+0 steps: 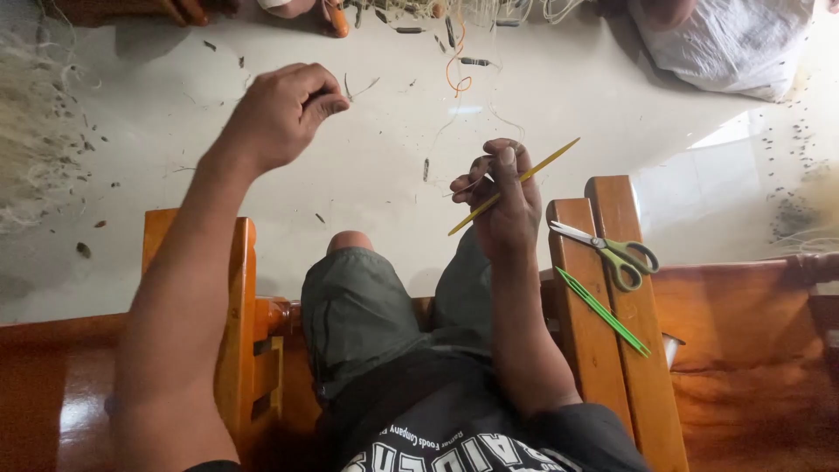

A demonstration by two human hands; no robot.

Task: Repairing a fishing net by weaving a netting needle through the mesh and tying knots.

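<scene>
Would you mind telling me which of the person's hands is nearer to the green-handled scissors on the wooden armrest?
Right. The right hand, holding a yellow stick, is just left of the scissors; the left hand is far across, above the other armrest.

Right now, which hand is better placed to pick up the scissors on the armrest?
Probably the right hand: it is nearer the green-handled scissors on the right armrest, though it holds a yellow needle. The left hand is pinched shut, far across.

Bare floor (350, 166) open ahead; scissors (612, 249) occupy the right armrest (603, 350)
</scene>
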